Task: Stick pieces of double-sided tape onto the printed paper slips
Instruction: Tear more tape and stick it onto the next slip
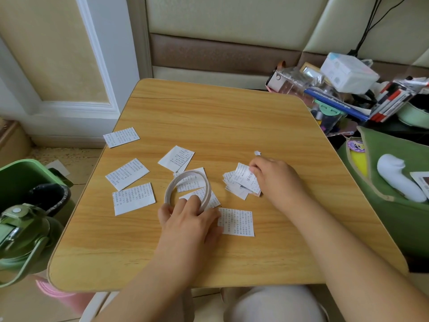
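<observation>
A tape roll is being held on edge by the left hand, with the fingers curled round its near rim and one fingertip set inside the ring; the roll is standing tilted over two slips at the middle of the worktop. A small pile of slips is being handled by the right hand, whose fingers are bent down onto the pile's right side, the topmost slip being lifted and curled against the fingertips. Whether that slip is being pinched or only pressed cannot be told, as the fingertips are being hidden by the hand's back. A tiny white scrap is lying just beyond the right hand. Further slips are being left spread flat on the wood: one at the far left edge, two side by side near the left, one beyond the roll, and one just right of the left hand, partly being covered by its fingers. A green bin with a dark liner is standing on the floor at the left, a green bottle nearer the camera. At the right, a green bag and a heap of boxes and books are being kept beside the worktop.
</observation>
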